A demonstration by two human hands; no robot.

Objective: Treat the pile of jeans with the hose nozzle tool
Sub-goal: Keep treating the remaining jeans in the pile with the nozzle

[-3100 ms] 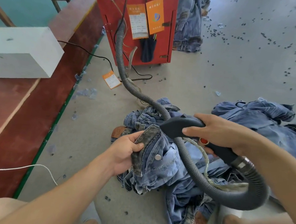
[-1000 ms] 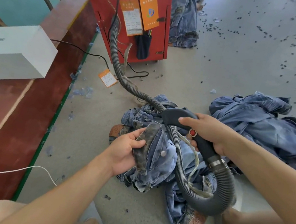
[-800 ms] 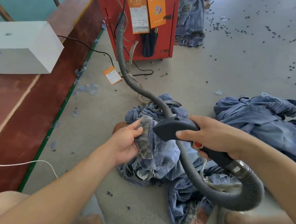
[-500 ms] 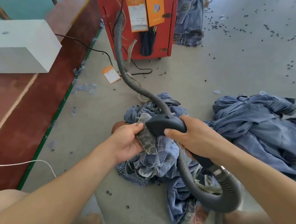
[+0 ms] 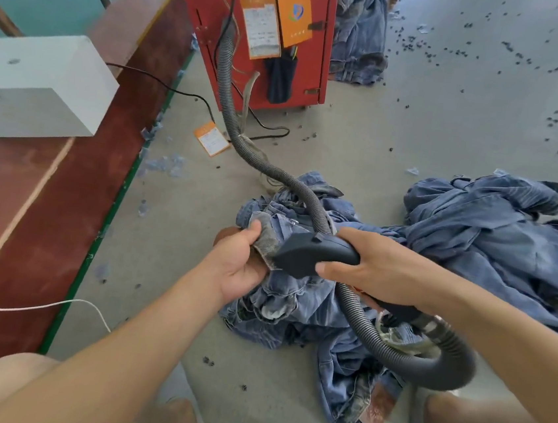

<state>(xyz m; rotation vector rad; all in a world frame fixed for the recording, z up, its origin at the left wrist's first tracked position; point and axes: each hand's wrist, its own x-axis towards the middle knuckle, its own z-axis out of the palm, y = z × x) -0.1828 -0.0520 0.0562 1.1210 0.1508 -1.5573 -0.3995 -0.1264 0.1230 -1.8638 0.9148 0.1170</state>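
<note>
Compared with the frame half a second earlier, the nozzle head (image 5: 304, 255) is brought closer against the grey waistband (image 5: 267, 241), so that its tip is now touching the fabric held up beside it, and the right wrist is carried slightly lower over the pile. The left hand (image 5: 241, 262) is closed as a grip on the waistband of the top pair of jeans, the thumb pressed over the folded edge. The right hand (image 5: 378, 273) is wrapped as a grip round the dark handle of the hose nozzle tool, fingers curled over the top. The pile of jeans (image 5: 299, 303) is found on the grey floor (image 5: 417, 122) directly below both hands. The ribbed hose (image 5: 240, 138) is seen running from the red cabinet (image 5: 307, 59) across the pile to the tool, with a loop (image 5: 433, 368) lying behind the right forearm. A second heap of denim (image 5: 495, 241) is recorded to the right of the pile, just beside it, and a further heap (image 5: 361, 40) beside the cabinet. A white box (image 5: 39, 89) is noted on the red platform (image 5: 30, 202) at the left. An orange tag (image 5: 211, 138) and dark scraps are observed on the floor.
</note>
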